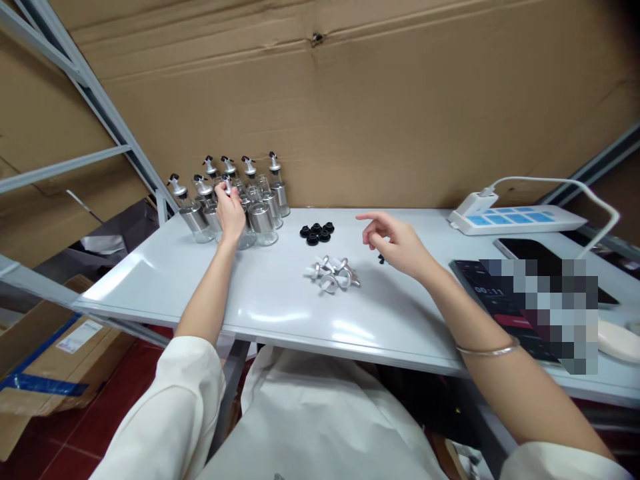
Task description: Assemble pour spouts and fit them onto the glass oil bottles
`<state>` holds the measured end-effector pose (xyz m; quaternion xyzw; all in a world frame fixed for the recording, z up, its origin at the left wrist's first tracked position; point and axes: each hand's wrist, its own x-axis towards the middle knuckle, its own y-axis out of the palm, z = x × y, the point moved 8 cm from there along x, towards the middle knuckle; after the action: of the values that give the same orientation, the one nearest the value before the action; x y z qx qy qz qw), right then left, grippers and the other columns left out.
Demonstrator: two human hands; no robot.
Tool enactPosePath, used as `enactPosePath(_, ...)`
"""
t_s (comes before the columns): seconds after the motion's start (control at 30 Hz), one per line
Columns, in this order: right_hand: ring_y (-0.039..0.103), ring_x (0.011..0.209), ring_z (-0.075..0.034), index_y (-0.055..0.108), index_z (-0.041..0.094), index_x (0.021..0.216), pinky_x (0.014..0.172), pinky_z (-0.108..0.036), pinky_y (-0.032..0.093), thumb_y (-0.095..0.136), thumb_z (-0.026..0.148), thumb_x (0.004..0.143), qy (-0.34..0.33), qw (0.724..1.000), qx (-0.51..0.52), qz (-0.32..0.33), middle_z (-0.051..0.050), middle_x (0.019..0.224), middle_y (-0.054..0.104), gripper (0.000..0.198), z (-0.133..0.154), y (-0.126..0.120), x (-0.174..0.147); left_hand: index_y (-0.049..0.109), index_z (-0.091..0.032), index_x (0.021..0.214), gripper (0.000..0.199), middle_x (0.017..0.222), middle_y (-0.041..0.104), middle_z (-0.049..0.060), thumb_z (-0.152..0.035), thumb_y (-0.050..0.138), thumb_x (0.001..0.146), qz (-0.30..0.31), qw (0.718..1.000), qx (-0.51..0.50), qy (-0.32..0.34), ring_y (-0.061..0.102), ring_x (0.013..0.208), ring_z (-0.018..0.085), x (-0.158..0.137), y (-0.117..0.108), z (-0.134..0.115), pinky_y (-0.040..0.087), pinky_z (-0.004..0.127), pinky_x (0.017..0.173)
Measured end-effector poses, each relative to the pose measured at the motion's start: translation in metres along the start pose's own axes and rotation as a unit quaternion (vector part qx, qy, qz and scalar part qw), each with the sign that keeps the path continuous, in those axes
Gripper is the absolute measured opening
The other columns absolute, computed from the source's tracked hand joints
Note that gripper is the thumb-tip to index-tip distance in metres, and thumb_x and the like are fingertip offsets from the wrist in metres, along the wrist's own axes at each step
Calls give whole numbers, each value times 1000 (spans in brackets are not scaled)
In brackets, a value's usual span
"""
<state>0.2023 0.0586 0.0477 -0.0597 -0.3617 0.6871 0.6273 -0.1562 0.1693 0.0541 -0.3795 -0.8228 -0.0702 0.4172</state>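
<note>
My left hand [231,211] is closed around the silver pourer spout [228,185] of an oil bottle in the group at the table's left. The bottle's lower part is partly hidden by the hand and its neighbours. Glass oil bottles [263,223] with steel sleeves stand around it, several topped with silver spouts and black flip caps. Over the table to the right hovers my right hand [394,241], index finger stretched out, the others loosely bent, with nothing visible in it. Between the hands lie several black stoppers [313,233] and a pile of silver pourer tops [332,275].
Small black pieces [381,259] lie below my right hand, partly hidden. A white power strip [520,219] with a charger and cable sits at the back right. Two phones [480,293] lie in front of it. Cardboard [400,100] walls the back; a metal frame [100,107] rises at left.
</note>
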Motion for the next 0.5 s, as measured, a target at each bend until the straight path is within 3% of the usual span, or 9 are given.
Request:
enactPosePath(0.33, 51, 60, -15, 49, 16, 119, 60, -29, 42, 40, 17, 75, -22, 999, -33, 25, -3, 74, 60, 45, 5, 8, -2, 44, -20, 116, 57, 102, 58, 8, -66, 25, 88, -32, 999, 19, 36, 60, 67, 13, -1, -8, -8, 46, 33, 87)
enactPosePath(0.5, 51, 59, -16, 35, 19, 131, 61, -31, 43, 42, 19, 78, -16, 999, -31, 31, -2, 72, 60, 54, 4, 11, -3, 46, -22, 116, 56, 92, 59, 4, -66, 25, 88, -47, 998, 17, 46, 56, 58, 10, -1, -9, -11, 47, 31, 81)
